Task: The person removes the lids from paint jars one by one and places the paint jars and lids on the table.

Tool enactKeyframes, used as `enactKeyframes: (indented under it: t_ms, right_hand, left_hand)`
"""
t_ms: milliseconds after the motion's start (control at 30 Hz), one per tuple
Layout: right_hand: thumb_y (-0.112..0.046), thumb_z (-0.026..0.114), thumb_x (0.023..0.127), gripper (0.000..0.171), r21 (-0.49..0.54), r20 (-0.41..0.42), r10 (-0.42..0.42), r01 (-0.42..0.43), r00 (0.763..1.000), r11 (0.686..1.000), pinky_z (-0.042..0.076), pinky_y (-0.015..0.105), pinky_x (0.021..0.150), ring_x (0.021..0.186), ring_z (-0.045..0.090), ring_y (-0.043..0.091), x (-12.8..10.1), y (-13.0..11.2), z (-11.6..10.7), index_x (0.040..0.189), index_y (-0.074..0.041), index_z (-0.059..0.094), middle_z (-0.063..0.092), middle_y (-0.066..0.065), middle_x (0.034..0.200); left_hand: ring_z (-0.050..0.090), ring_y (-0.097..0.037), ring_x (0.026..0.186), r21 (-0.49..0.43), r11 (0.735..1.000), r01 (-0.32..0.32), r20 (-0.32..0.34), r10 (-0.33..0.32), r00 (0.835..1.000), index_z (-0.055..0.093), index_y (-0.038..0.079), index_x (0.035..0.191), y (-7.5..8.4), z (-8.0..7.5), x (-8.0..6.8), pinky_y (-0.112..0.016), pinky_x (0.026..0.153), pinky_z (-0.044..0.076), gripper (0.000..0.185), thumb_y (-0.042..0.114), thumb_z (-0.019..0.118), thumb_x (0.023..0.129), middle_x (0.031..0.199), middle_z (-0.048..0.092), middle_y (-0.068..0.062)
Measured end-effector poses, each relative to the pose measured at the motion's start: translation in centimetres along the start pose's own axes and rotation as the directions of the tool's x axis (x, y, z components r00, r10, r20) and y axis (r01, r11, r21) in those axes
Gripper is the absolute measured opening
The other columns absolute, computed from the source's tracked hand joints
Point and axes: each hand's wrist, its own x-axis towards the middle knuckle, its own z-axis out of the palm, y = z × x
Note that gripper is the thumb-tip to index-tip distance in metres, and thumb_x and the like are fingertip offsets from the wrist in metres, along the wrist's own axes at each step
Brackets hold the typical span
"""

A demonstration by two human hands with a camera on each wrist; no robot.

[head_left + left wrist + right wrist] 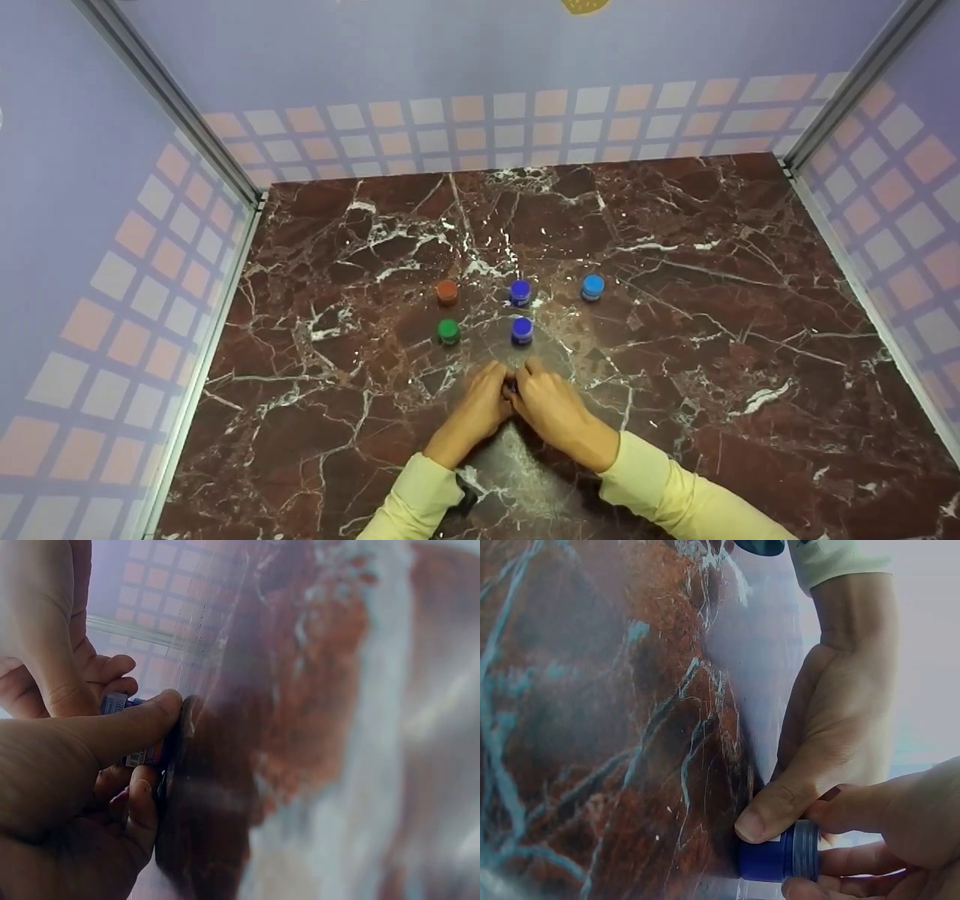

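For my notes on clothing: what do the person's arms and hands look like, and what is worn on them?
Both arms wear long pale yellow sleeves, the left sleeve and the right sleeve, ending at the wrists. The left hand and right hand are bare: no gloves or rings show.

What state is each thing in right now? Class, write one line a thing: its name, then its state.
Small dark blue jar: on the marble table, gripped by both hands.
Left hand: fingers curled on the jar.
Right hand: fingers curled on the jar's lid end.
Orange jar: upright, capped, untouched.
Green jar: upright, capped, untouched.
Two dark blue jars: upright, capped.
Light blue jar: upright, capped.
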Motion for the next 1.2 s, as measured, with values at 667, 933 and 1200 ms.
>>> enactKeyframes:
  t_ms: [667,933,1200]
  right_hand:
    - [0.007,0.073,0.078,0.026,0.062,0.051,-0.25,0.247,0.967,0.967,0.055,0.039,0.086,0.096,0.06,0.029,0.3,1.3,-0.4,0.103,0.002,0.07,0.066,0.012,0.104]
    - [0.007,0.076,0.078,0.029,0.11,0.111,-0.321,0.31,0.94,0.944,0.055,0.037,0.093,0.103,0.063,0.027,0.6,2.1,-1.0,0.105,-0.001,0.073,0.07,0.01,0.109]
    - [0.005,0.079,0.081,0.029,0.242,0.116,-0.365,0.33,0.924,0.913,0.054,0.035,0.096,0.105,0.065,0.025,0.7,3.1,-1.7,0.109,0.0,0.072,0.068,0.009,0.11]
  left_hand:
    - [0.059,-0.029,0.089,0.06,0.995,0.082,0.045,-0.085,0.995,0.058,0.001,0.097,0.6,-0.2,-0.1,-0.042,0.081,0.05,0.032,-0.002,0.078,0.073,0.094,0.057,-0.008]
    - [0.059,-0.028,0.091,0.025,0.993,0.117,0.046,-0.118,0.992,0.058,0.003,0.097,0.8,0.0,0.0,-0.041,0.082,0.049,0.033,0.007,0.083,0.077,0.095,0.057,-0.006]
    - [0.06,-0.028,0.093,0.048,0.998,0.038,0.017,-0.039,0.999,0.061,0.002,0.101,0.6,0.0,-0.2,-0.042,0.085,0.05,0.036,0.018,0.086,0.08,0.096,0.06,-0.008]
